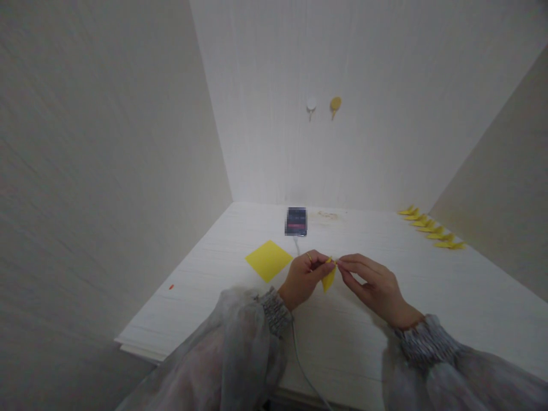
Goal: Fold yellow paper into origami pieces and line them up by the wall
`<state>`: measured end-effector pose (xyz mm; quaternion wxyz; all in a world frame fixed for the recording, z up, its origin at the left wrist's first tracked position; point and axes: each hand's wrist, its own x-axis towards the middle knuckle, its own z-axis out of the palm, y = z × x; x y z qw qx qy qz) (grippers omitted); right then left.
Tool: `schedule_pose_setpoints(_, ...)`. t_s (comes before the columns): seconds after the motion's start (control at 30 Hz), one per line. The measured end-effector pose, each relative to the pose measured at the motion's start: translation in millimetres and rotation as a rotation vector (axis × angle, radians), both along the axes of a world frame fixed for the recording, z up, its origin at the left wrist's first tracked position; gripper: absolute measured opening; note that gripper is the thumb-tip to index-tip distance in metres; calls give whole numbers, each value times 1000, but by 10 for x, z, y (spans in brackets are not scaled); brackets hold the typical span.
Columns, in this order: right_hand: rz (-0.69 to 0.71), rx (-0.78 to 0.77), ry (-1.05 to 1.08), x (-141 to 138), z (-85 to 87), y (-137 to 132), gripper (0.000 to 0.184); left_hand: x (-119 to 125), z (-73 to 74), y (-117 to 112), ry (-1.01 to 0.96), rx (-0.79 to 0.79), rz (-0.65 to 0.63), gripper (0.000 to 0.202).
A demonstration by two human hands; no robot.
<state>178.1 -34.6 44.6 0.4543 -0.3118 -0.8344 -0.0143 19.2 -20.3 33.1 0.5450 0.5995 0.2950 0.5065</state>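
Note:
Between thumb and fingers, my left hand (307,277) pinches a small folded piece of yellow paper (328,281). My right hand (374,285) has its thumb and fingertips pressed together at the upper right tip of that same paper. Both hands are raised over the white table, close together. A flat yellow paper square (269,261) lies on the table just left of my left hand. Far to the right, several folded yellow paper pieces (430,228) with pointed ends stand in a slanting row.
A phone (296,221), its screen blurred, lies near the back wall with a pale cable (302,365) running toward me. An orange scrap (171,286) sits at the left of the white table (205,274). Walls enclose three sides; white (311,105) and yellow hooks (335,104) are on the back one.

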Motion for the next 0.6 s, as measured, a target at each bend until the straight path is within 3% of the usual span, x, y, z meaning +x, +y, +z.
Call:
schedule_pose_setpoints(0.27, 17, -205, 199, -110, 38, -33, 12, -57, 22, -28, 329, 390, 255, 20)
schedule_pose_setpoints(0.6, -36, -146, 202, -114, 72, -45, 7, -83, -8, -41, 487, 747, 374, 17)
